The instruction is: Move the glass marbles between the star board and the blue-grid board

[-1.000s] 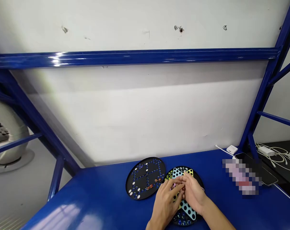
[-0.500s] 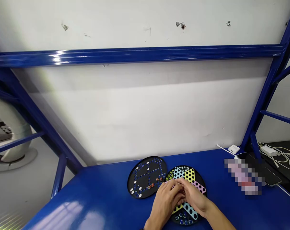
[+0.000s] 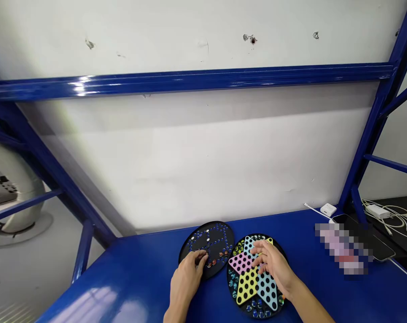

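Two round black boards sit side by side on the table. The left one, a black disc board (image 3: 220,237), has rings of holes filled with small blue marbles, and a few orange marbles (image 3: 222,254) lie near its right side. My left hand (image 3: 187,280) rests with curled fingertips on that disc's lower edge; anything in them is hidden. The other is a star-shaped Chinese checkers board (image 3: 247,285) with pink, yellow and pale blue points, and glass marbles sit around it. My right hand (image 3: 273,264) hovers with spread fingers over its upper right, holding nothing visible.
The boards stand on a blue metal table (image 3: 129,278) against a white wall. Blue shelf bars (image 3: 190,80) frame it. To the right lie a black phone (image 3: 368,235), a pixelated object (image 3: 341,249), a small white charger (image 3: 328,209) and white cables (image 3: 385,217).
My hands have separated. The left hand has moved left onto the disc board, and the right has lifted off the star board's centre, uncovering its coloured points.
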A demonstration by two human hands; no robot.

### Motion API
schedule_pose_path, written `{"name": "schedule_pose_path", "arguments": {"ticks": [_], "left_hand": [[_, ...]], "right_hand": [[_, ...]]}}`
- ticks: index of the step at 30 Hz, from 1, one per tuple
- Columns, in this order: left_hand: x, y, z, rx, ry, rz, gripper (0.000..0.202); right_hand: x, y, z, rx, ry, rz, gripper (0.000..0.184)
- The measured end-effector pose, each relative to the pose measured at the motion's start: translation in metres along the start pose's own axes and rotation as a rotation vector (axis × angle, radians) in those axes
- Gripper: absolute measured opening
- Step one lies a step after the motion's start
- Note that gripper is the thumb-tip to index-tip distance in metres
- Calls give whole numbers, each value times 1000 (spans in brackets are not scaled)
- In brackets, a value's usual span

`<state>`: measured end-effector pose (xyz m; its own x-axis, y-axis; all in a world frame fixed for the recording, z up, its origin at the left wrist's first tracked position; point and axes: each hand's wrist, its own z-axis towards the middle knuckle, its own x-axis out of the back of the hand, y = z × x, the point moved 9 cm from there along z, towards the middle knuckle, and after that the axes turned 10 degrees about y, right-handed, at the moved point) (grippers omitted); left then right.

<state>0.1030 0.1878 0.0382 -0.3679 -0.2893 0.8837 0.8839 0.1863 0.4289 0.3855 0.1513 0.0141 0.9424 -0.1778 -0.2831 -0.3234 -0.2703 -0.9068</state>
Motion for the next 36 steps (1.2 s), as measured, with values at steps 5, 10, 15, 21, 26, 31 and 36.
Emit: {"name": "schedule_pose_path", "arguments": {"ticks": [5, 10, 15, 21, 26, 31, 36], "left_hand": [[-3, -2, -1, 16, -47, -53, 35], [8, 17, -5, -82, 134, -175, 40], [-8, 77, -28, -396, 78, -273, 41], [-35, 134, -28, -541, -224, 82, 38], [-42, 150, -19, -572, -332, 317, 31], [-50, 162, -17, -569, -356, 413, 27], [-56, 172, -14, -556, -362, 444, 29]], "right_hand": [[19, -19, 9, 72, 37, 16, 57], [60, -44, 24, 250, 238, -220, 49], [76, -55, 26, 362, 363, -361, 48], [73, -55, 25, 434, 372, -402, 43], [68, -53, 24, 420, 344, -396, 43], [64, -50, 24, 408, 301, -370, 44], [63, -48, 25, 410, 284, -377, 44]]}}
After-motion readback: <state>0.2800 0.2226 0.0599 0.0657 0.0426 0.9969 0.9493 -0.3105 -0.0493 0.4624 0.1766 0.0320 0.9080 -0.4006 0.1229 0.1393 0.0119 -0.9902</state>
